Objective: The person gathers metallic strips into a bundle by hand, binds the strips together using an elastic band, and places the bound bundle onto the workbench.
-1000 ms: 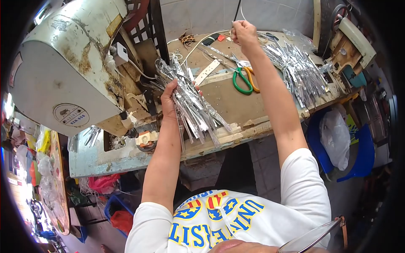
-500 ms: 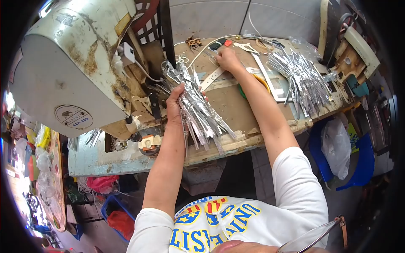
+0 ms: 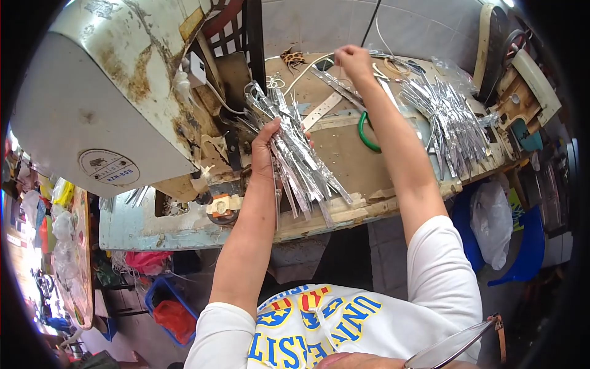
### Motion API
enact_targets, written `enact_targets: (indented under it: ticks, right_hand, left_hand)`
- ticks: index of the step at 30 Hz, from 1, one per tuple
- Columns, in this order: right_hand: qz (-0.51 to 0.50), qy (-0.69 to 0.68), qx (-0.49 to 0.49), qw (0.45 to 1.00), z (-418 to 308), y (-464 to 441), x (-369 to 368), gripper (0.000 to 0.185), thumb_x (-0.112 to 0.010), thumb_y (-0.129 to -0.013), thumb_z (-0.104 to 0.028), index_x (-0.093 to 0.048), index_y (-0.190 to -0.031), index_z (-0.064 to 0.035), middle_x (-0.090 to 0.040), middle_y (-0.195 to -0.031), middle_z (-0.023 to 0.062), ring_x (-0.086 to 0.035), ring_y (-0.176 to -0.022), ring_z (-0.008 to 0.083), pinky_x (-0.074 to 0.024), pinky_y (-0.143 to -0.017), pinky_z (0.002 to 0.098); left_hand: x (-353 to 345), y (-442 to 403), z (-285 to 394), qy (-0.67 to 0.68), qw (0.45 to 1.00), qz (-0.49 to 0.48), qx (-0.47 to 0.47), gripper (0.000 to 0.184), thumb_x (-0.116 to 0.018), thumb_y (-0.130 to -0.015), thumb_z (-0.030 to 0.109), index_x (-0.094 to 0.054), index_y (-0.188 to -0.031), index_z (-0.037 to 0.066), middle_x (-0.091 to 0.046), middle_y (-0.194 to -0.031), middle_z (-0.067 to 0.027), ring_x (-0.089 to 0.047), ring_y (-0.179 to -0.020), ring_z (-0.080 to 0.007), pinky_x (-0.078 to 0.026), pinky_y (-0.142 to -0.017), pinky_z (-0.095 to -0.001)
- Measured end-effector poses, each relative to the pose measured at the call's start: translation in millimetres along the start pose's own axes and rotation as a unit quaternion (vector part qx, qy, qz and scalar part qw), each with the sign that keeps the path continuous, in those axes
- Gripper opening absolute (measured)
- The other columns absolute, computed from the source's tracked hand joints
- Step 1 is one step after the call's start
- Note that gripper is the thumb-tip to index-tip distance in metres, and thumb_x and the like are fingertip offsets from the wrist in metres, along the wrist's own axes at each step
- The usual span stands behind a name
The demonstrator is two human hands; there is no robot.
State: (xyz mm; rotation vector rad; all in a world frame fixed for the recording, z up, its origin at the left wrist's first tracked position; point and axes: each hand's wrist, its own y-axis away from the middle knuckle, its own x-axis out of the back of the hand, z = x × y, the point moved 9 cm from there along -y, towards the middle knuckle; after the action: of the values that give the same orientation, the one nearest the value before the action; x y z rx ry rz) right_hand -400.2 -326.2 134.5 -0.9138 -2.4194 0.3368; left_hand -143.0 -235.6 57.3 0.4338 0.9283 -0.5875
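Observation:
My left hand [image 3: 268, 147] is wrapped round a bundle of thin silver strips [image 3: 301, 163], held at a slant over the worktable's front part. Toward the back of the table, my right hand [image 3: 354, 61] is raised with its fingers curled closed. What is in those fingers, if anything, is too small to make out. Below the right hand lie a long metal strip [image 3: 335, 85] and a green-handled tool [image 3: 367, 134], partly behind my forearm. A white strip with holes [image 3: 322, 111] rests between the bundle and that tool.
A second heap of silver strips [image 3: 445, 126] lies on the table's right side. A large stained machine [image 3: 117, 92] stands close on the left, another machine [image 3: 522, 80] at the right. A leopard-print piece [image 3: 293, 58] and a white cord [image 3: 301, 78] lie at the back.
My right hand has lifted from the table's back area and moved up and to the right. My left hand still holds the bundle, and the whole view has shifted slightly.

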Motion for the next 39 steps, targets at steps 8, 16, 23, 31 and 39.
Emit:
enact_targets:
  ticks: [8,16,23,31,39]
  right_hand:
    - [-0.097,-0.165,-0.023,0.981,-71.7,36.0,38.0,0.014,-0.065,-0.08,-0.012,-0.063,-0.086,0.0,-0.06,-0.07,0.0021,-0.041,-0.046,0.0036,-0.0329,-0.042,0.018]
    - [-0.274,-0.137,-0.135,0.942,-41.7,164.1,13.1,0.023,-0.055,-0.079,-0.006,-0.062,-0.101,-0.0035,-0.059,-0.072,0.002,-0.042,-0.048,0.0034,-0.0296,-0.041,0.0179]
    - [-0.324,0.003,-0.008,0.946,-70.2,241.8,7.8,0.033,-0.058,-0.083,-0.027,-0.063,-0.086,0.0051,-0.061,-0.069,0.0148,-0.057,-0.063,0.0205,-0.0446,-0.063,0.0328]
    - [-0.289,-0.002,0.008,0.957,-70.8,239.7,-5.3,0.03,-0.057,-0.083,-0.025,-0.063,-0.081,0.0046,-0.061,-0.072,0.0224,-0.059,-0.066,0.031,-0.0448,-0.066,0.0373]
    - [-0.2,0.132,0.053,0.969,-45.4,175.0,7.4,0.033,-0.058,-0.08,-0.032,-0.065,-0.073,-0.0008,-0.061,-0.068,0.0178,-0.062,-0.066,0.0291,-0.0469,-0.062,0.0384]
  left_hand:
    - [-1.2,-1.2,1.4,0.004,1.0,-0.007,-0.011,0.045,-0.059,-0.075,0.033,-0.054,-0.096,-0.007,-0.061,-0.079,-0.019,-0.063,-0.07,-0.0292,-0.055,-0.069,-0.0418]
    - [-6.6,0.5,3.8,0.011,0.999,-0.045,-0.022,0.043,-0.06,-0.075,0.033,-0.054,-0.096,-0.005,-0.061,-0.082,-0.0194,-0.063,-0.073,-0.0295,-0.054,-0.071,-0.0424]
    - [-4.1,-5.1,3.2,0.029,0.997,-0.074,-0.021,0.048,-0.061,-0.075,0.034,-0.051,-0.099,-0.007,-0.06,-0.084,-0.0219,-0.062,-0.075,-0.0322,-0.054,-0.07,-0.0442]
    - [-9.0,6.3,2.3,-0.004,0.998,-0.058,-0.021,0.053,-0.062,-0.073,0.036,-0.05,-0.105,-0.005,-0.06,-0.088,-0.0251,-0.062,-0.077,-0.0354,-0.053,-0.073,-0.0467]
    - [-20.3,12.3,2.8,0.031,0.996,-0.085,-0.01,0.065,-0.059,-0.072,0.047,-0.047,-0.103,-0.009,-0.053,-0.091,-0.0209,-0.057,-0.081,-0.0296,-0.051,-0.072,-0.0382]
